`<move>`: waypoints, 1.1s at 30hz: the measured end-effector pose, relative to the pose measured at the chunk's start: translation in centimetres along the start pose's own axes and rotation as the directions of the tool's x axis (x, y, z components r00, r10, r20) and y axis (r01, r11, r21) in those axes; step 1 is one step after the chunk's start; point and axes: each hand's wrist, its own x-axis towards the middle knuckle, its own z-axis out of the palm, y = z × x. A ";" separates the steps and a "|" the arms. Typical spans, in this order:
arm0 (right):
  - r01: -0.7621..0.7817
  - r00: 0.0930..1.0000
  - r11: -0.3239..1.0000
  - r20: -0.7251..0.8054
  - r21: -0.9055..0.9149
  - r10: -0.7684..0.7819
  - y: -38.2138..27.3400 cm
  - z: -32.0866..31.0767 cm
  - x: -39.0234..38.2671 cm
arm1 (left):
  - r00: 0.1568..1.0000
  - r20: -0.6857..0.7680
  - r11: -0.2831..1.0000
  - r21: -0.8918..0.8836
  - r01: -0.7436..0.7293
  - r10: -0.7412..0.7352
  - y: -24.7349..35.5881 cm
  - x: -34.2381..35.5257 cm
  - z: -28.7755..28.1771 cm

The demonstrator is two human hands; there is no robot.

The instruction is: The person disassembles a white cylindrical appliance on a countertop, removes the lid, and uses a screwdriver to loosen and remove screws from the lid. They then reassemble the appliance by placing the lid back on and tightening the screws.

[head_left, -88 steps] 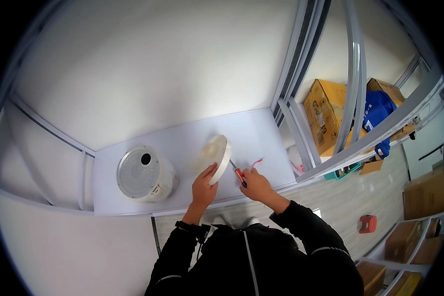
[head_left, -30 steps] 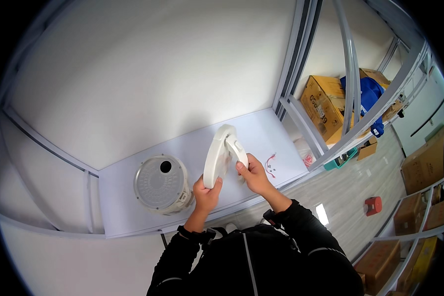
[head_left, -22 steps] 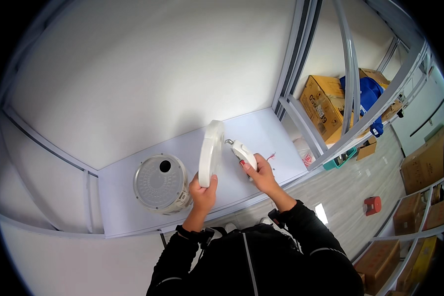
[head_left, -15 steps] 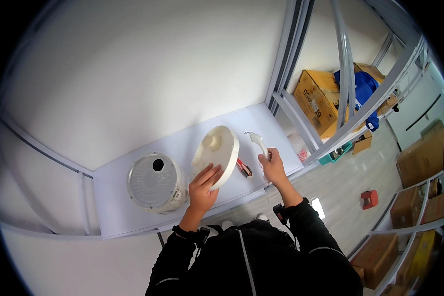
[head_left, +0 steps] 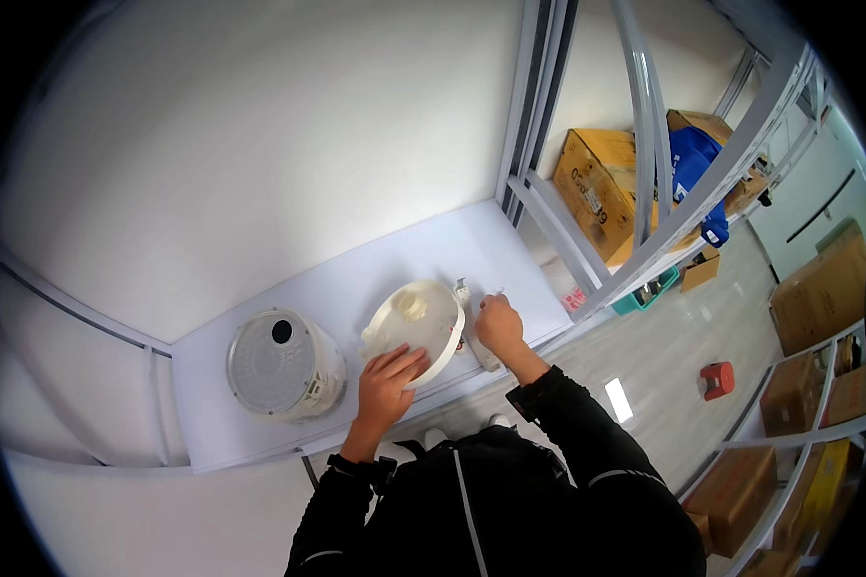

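Observation:
My left hand grips the near rim of a round, shallow white cover, its fingers spread over the inside face. The cover is tilted, its hollow side facing up. Just to its right, a long slim white piece lies on the table, partly behind my right hand. My right hand is closed above this piece, fingertips pinched together; whatever they hold is too small to make out. Only a bit of a red and black tool shows between cover and white piece. On the left stands a white drum with a dark round hole on top.
The pale table runs along a white wall, with grey metal posts at its right end. Beyond them are a yellow carton, a blue cloth item and a teal bin. A red stool stands on the floor.
The slim white piece has gone from my right hand down to the table, and that hand has moved left. My left hand has lowered the cover, which now partly hides the red tool.

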 end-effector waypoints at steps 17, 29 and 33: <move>0.076 0.971 0.994 0.234 -0.074 -0.056 -1.1 1.6 0.1 | 0.991 0.025 0.992 0.015 0.128 -0.128 0.7 -1.9 0.9; -0.001 0.961 0.995 0.276 -0.102 0.030 -2.3 1.6 2.8 | 0.997 0.044 0.993 0.104 0.053 -0.058 0.5 -1.9 0.3; 0.007 0.970 0.992 0.243 -0.125 0.024 -1.5 2.0 3.2 | 0.998 0.053 0.993 0.117 0.031 -0.038 0.6 -2.4 -0.3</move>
